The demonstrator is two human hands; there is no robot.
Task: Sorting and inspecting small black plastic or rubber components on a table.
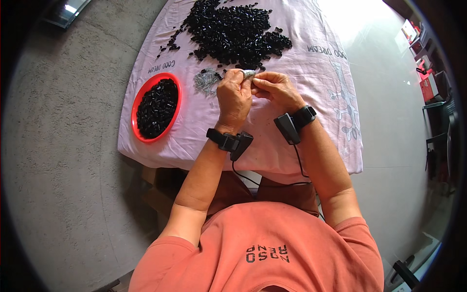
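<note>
My left hand point(233, 95) and my right hand point(278, 89) meet over the pink cloth, fingertips pinched together and nearly touching. A small greyish-white thing point(248, 73) shows at the fingertips of my left hand; it is too small to name. Whatever my right fingertips pinch is hidden. Just left of my left hand lies a loose heap of thin, silvery, wire-like pieces point(206, 82). Beyond both hands spreads a large pile of small black pieces point(231, 34). A round red tray point(179, 100) at the left holds many similar black pieces point(156, 108).
The pink printed cloth point(311, 146) covers the table. Each wrist wears a black strapped device, and a cable point(253, 183) hangs between them near the table's front edge. Red boxes and dark items point(429, 87) stand at the far right. Grey floor point(73, 146) lies to the left.
</note>
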